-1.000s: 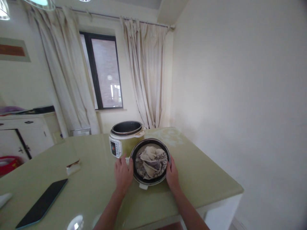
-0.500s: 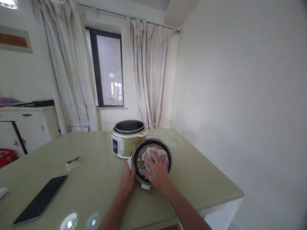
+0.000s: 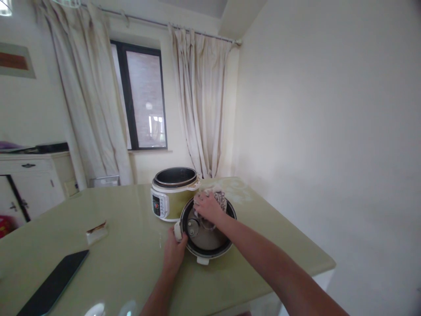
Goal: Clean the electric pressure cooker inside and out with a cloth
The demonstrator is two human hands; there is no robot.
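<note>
Red object: one, low down, cut off by the left edge.
Wall picture: one, above the cabinet.
Cabinet count: one, white, with flat items piled on top.
Dark slab: one, flat on the near left of the tabletop.
Left curtain: one of two, hanging beside the window.
Small white box: one, brown along its top edge, on the tabletop beyond the dark slab.
Window: one, dark-framed, between the curtains.
Cooker: one, open-topped and dark inside, upright on the tabletop, one control panel on its front.
Left hand: one, fingers closed on the left edge of the lid, by a white tab.
Lid position: one, in front of the cooker, inner face tilted up toward the person; two white tabs show, one at left and one at the bottom, plus one round fitting inside. Whether it touches the cooker, I cannot tell.
Right hand: one, fingers bent over the cloth, holding it to the lid.
Cloth position: one, patterned, bunched at the lid's upper part.
Right curtain: the second, behind the cooker.
</note>
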